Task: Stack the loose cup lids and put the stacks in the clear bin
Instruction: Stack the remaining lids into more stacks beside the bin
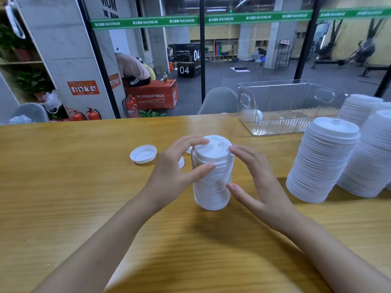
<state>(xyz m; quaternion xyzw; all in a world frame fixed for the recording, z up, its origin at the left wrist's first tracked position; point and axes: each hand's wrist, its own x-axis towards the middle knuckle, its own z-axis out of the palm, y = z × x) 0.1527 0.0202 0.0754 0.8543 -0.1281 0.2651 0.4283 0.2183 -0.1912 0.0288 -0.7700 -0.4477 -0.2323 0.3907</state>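
Lid stack (212,176), thin white plastic ribbed by its nested rims, stands upright mid-bench on the wood-grain bench (84,187). The left hand (175,166) has its grip on it, fingers curved over the top rim and thumb on the side. The right hand (260,182) is spread wide, its straight fingers touching the other side. One loose lid (143,154) lies upturned to the left. The clear bin (275,123), ribbed with oval handle holes, sits behind right, near taller lid stacks (321,161). Beyond the glass, an orange box (152,96) reads PLYOSOFTBOX.
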